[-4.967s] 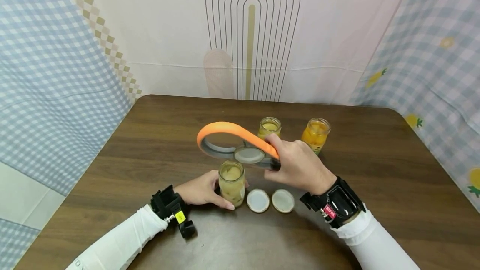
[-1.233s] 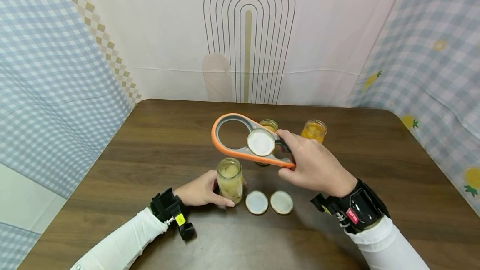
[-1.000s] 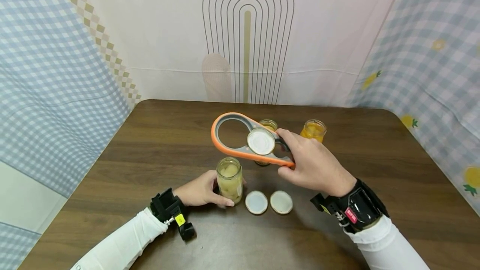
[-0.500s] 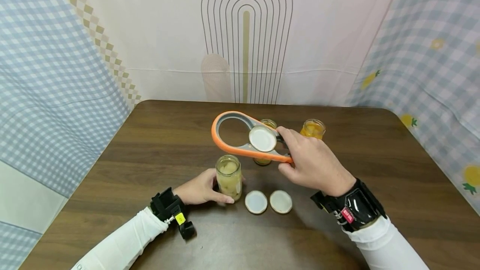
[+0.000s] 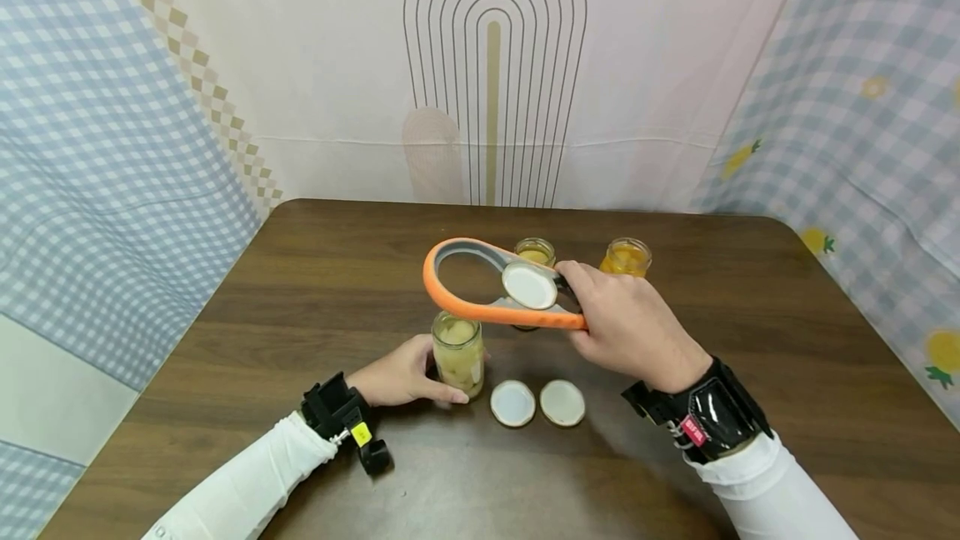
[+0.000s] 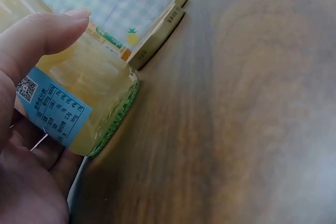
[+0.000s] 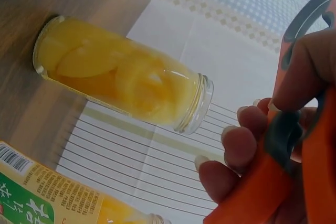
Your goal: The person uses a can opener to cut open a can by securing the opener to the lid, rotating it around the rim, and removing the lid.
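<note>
My left hand (image 5: 401,372) grips a lidless glass jar (image 5: 459,361) of pale fruit pieces, thumb across its near side. In the left wrist view, the jar's blue label (image 6: 55,111) and ridged base show close at the table. My right hand (image 5: 637,327) holds the handles of an orange and grey jar opener (image 5: 480,312) in the air, its loop overlapping the jar's rim in the head view. A round lid (image 5: 529,286) is caught between the opener's arms, pale face showing. Curled fingers (image 7: 239,148) wrap the handles in the right wrist view.
Two loose lids (image 5: 513,403) (image 5: 562,403) lie on the brown table (image 5: 337,273), right of the held jar. Behind the opener stands an open jar of yellow fruit (image 5: 536,252), partly hidden. Another open jar, of orange fruit (image 5: 626,258), stands behind the right hand.
Since five seconds ago, the opener has turned from nearly edge-on to show the lid's pale face. In the last half second it has tilted flatter and its loop has dipped. The left hand keeps its grip.
</note>
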{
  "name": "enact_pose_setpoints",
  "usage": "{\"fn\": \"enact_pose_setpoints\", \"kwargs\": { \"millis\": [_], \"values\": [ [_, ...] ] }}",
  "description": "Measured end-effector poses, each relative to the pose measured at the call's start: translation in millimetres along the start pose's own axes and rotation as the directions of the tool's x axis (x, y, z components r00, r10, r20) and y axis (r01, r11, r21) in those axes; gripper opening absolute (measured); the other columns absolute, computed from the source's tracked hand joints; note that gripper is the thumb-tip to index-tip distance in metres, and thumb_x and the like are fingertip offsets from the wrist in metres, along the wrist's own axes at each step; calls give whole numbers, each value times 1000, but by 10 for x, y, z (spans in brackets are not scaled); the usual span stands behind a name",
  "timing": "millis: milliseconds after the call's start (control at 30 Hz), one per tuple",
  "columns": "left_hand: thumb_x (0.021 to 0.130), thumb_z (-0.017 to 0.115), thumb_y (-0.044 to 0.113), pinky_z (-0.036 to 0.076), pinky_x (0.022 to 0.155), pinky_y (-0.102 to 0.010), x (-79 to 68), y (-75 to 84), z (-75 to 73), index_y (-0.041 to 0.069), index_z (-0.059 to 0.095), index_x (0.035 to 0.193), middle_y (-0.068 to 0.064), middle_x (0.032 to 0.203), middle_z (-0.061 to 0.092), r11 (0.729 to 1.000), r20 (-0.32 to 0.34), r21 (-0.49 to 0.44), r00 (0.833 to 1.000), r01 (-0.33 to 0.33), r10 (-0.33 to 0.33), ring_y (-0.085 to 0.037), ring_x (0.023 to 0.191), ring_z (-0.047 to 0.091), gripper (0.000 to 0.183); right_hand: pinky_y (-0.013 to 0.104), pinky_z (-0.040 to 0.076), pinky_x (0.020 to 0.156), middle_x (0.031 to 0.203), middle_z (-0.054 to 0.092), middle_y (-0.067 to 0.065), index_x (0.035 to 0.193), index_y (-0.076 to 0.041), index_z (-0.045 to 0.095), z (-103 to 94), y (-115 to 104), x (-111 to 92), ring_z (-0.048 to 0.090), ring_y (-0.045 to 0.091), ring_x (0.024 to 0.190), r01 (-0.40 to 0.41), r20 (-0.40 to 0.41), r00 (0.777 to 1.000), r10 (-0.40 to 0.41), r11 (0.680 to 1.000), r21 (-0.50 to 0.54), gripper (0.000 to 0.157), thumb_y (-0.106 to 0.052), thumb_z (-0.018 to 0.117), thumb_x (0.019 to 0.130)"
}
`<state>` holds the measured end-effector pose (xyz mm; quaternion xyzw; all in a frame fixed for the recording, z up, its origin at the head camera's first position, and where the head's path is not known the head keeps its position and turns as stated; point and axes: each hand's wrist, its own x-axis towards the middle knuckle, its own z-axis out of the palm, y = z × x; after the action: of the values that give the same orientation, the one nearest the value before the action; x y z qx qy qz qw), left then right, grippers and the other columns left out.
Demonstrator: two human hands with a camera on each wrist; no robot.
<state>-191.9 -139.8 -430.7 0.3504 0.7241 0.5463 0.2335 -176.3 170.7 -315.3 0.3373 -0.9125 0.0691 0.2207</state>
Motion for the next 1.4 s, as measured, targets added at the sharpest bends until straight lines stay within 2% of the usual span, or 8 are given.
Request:
{"fn": "enact_pose_setpoints", "kwargs": {
  "millis": [333, 500, 600, 733, 900, 1067, 1200, 1400],
  "values": [
    [88, 79, 11, 50, 102, -25, 0, -43, -57, 5, 58, 136, -14, 128, 67, 1000, -28, 14, 1000, -1, 2, -10, 112, 64, 53, 40, 48, 45, 82, 67, 3, 115, -3, 59, 0, 40, -1, 62, 22, 60, 51, -79, 995, -58, 995, -84, 53, -9, 74, 64],
    [88, 80, 13, 53, 96, -26, -4, -31, -54, 8, 61, 128, -10, 116, 70, 999, -41, 36, 999, 8, -6, -10, 103, 64, 45, 38, 51, 50, 80, 66, 1, 114, -5, 61, -13, 44, 5, 60, 18, 61, 79, -58, 995, -82, 995, -56, 53, -7, 75, 64],
    [85, 83, 15, 48, 103, -27, -1, -20, -49, 13, 59, 132, -3, 121, 67, 998, -74, 65, 997, 16, -11, -9, 112, 61, 52, 35, 52, 54, 81, 66, 0, 113, -5, 62, -13, 27, 8, 60, 15, 64, 124, -55, 991, -126, 992, -26, 54, -7, 77, 61],
    [82, 85, 14, 39, 115, -31, 18, -19, -47, 21, 46, 146, 0, 138, 59, 998, -121, 67, 992, -17, 25, -14, 129, 54, 75, 34, 53, 56, 84, 66, -1, 111, -5, 63, 0, 3, 10, 63, 14, 66, 180, -69, 981, -180, 984, -13, 54, -8, 76, 60],
    [81, 86, 9, 37, 117, -30, 37, -30, -59, 27, 33, 154, -1, 146, 53, 998, -137, 15, 989, -59, 61, -18, 133, 52, 92, 34, 54, 56, 87, 67, 0, 110, -6, 63, 17, 3, 11, 66, 16, 69, 195, -74, 978, -196, 980, -29, 51, -9, 74, 61],
    [82, 84, 7, 41, 113, -28, 63, -28, -83, 19, 43, 148, -7, 136, 62, 995, -115, 18, 989, -97, 98, -17, 125, 59, 78, 35, 54, 57, 86, 67, 0, 110, -6, 63, 24, 9, 8, 66, 16, 69, 194, -77, 978, -196, 981, -25, 50, -8, 74, 61],
    [86, 81, 7, 41, 113, -27, 89, -31, -109, 16, 52, 142, -6, 132, 66, 987, -96, 83, 985, -135, 143, -14, 123, 60, 64, 34, 53, 56, 85, 65, -1, 109, -6, 63, 28, -1, 9, 65, 15, 68, 207, -83, 975, -208, 978, -18, 50, -7, 74, 60],
    [86, 82, 13, 35, 120, -27, 109, -45, -133, 24, 35, 154, 1, 147, 53, 968, -153, 196, 970, -160, 191, -13, 137, 48, 84, 34, 53, 55, 84, 64, -2, 109, -7, 63, 34, -22, 3, 65, 15, 67, 224, -84, 971, -225, 974, -12, 52, -8, 75, 58]
  ]
}}
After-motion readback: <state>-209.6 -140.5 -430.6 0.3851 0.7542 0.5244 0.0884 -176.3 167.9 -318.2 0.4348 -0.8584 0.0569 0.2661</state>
